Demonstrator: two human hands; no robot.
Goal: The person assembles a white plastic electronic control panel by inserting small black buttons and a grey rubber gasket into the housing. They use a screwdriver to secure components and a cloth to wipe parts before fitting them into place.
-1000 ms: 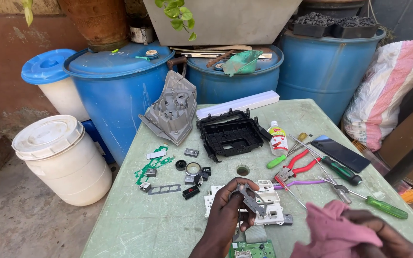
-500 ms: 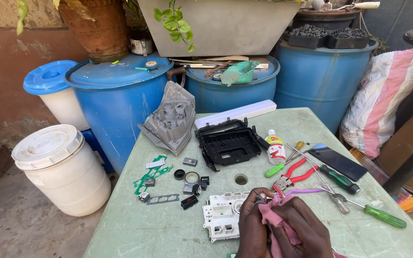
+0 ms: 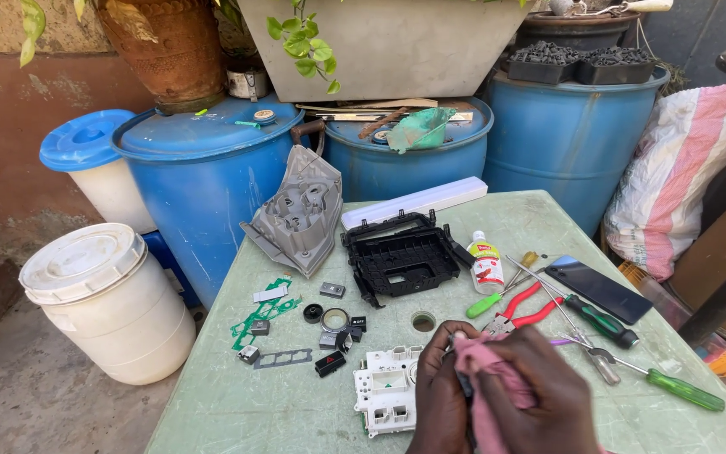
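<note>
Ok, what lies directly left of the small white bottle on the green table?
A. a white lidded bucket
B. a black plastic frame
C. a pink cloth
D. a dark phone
B: the black plastic frame sits just left of the small white bottle on the green table.

open green surface (image 3: 237, 412) at lower left, bare up to the white switch panel (image 3: 386, 388). blocked just beyond by small black buttons (image 3: 334, 340) and green strips (image 3: 262, 313). farther back, walled off by black frame (image 3: 401, 261) and grey housing (image 3: 300, 214). right side crowded: red pliers (image 3: 518, 313), screwdrivers (image 3: 607, 324), bottle (image 3: 486, 262), dark phone (image 3: 598, 288). narrow gap around the round hole (image 3: 423, 321).
</note>
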